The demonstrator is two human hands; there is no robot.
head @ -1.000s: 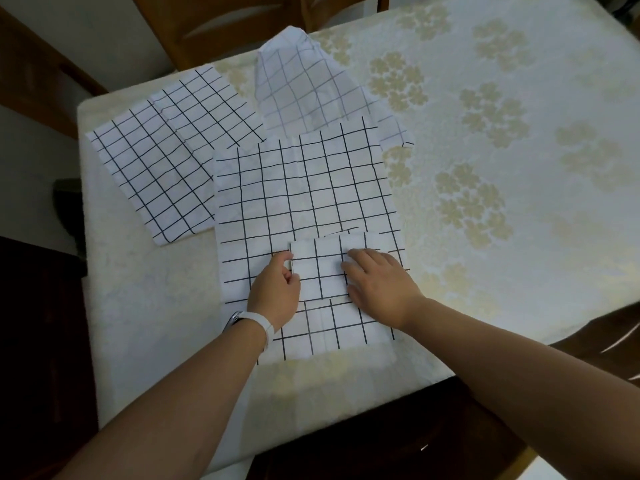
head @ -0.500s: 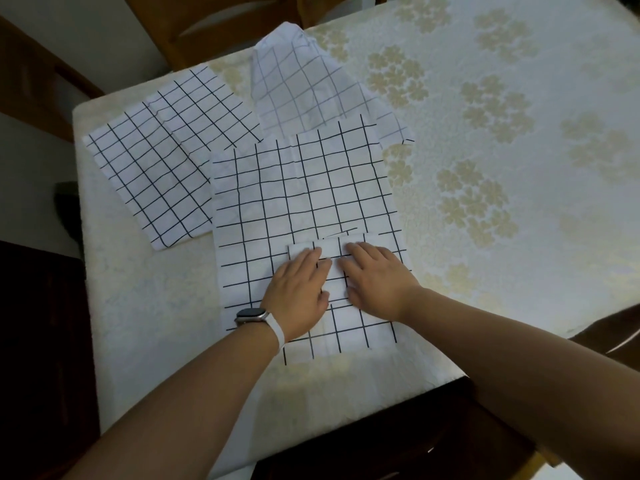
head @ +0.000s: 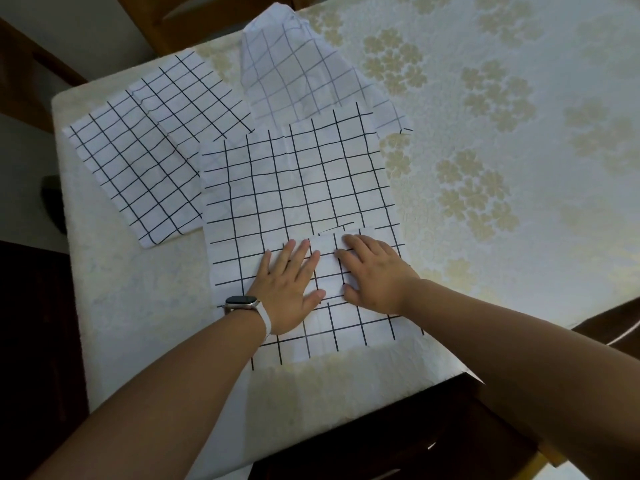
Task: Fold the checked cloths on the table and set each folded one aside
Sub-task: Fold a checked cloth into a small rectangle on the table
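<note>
A small folded checked cloth (head: 329, 268) lies near the near edge of the surface (head: 485, 168), on top of a larger spread checked cloth (head: 298, 188), and is not yet set aside. A flat cloth (head: 138, 161) at the far-left corner and a rumpled cloth (head: 294, 71) by the far edge seem left to do. Both hands press the folded one flat: the left hand (head: 291, 289) lies palm-down with fingers (head: 306, 252) straight and slightly apart, the right hand (head: 374, 275) beside it with fingers loosely bent, gripping nothing.

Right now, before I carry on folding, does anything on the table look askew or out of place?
Nothing spilled or torn. The far cloth is rumpled, humped up rather than flat, its grid fainter. The left cloth lies at a slant to the big cloth.
</note>
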